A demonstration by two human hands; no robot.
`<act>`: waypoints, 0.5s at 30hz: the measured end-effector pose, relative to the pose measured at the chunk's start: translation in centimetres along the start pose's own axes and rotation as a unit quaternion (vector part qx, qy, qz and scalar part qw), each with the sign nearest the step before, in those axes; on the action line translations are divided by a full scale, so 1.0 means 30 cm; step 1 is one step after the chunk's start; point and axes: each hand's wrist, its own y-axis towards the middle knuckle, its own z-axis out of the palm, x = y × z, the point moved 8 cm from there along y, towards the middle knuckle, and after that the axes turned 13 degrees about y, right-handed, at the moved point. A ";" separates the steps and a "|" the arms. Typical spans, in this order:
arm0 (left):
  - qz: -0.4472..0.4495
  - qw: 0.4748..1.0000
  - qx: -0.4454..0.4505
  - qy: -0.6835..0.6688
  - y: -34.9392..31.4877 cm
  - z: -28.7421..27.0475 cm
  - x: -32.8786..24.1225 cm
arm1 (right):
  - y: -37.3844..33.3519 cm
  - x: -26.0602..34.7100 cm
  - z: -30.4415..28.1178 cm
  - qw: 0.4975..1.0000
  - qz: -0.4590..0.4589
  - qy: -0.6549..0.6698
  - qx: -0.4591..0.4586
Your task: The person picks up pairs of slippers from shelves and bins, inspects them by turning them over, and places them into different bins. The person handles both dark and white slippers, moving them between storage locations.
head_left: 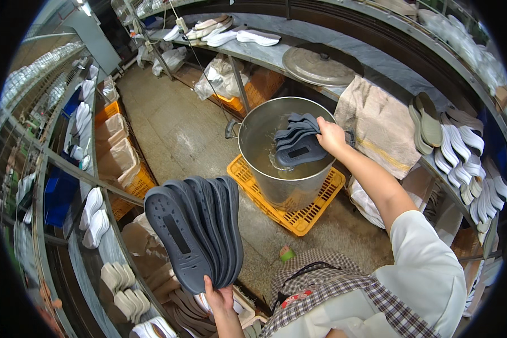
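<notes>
My left hand (218, 297) is closed around the lower end of a fanned stack of dark grey shoe soles (200, 231), held up to the left of the pot. Several more dark grey shoe soles (303, 147) are gripped at one end by my right hand (330, 137), inside the rim of a large metal pot (287, 194). The other ends of these soles hang down at the cloudy liquid (273, 164) in the pot; how deep they reach is hard to see.
A yellow plastic crate (299, 226) stands upside down or flat under the pot. Behind, a bench holds a round metal lid (312, 63), a beige cloth (372, 121) and white soles (457, 143). Shelving with pale soles (96, 228) and lined orange crates (136, 186) flanks my left.
</notes>
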 end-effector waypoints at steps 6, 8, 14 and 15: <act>-0.054 0.998 -0.039 0.011 0.195 0.019 -0.013 | 0.089 -0.037 0.233 0.993 -0.035 -0.037 0.106; -0.066 0.996 -0.051 0.011 0.213 0.031 -0.004 | 0.102 -0.031 0.318 0.988 -0.033 -0.050 0.145; -0.045 0.995 -0.089 0.021 0.182 0.065 0.005 | 0.129 0.042 0.526 0.974 -0.075 -0.026 0.214; -0.052 0.993 -0.105 0.014 0.172 0.063 0.012 | 0.135 0.047 0.557 0.971 -0.079 -0.026 0.225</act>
